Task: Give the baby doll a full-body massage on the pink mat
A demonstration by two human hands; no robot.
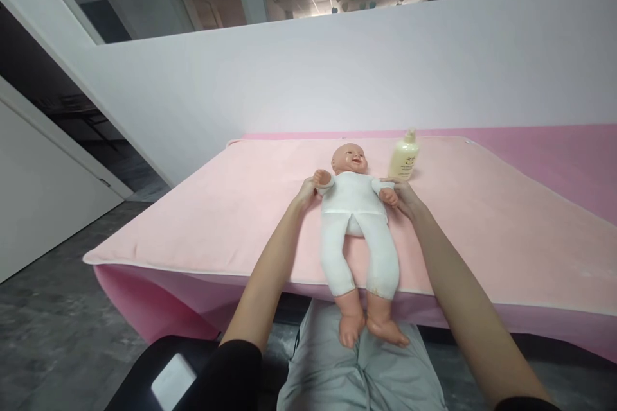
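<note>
A baby doll (354, 196) with a white cloth body lies face up on the pink blanket, its head towards the wall. Its bare feet hang past the table's front edge, above my lap. My left hand (307, 192) is closed around the doll's arm on the left, the fingers partly hidden behind it. On the other side, my right hand (407, 198) grips the doll's other arm near the wrist. Just behind my right hand stands a pale yellow pump bottle (403, 157), upright.
The pink blanket (202, 218) covers the table over a darker pink cloth (569, 157). A white wall (337, 83) rises behind the table, with windows above. At lower left, a white device (173, 382) rests on a black surface. A white door (43, 186) stands at far left.
</note>
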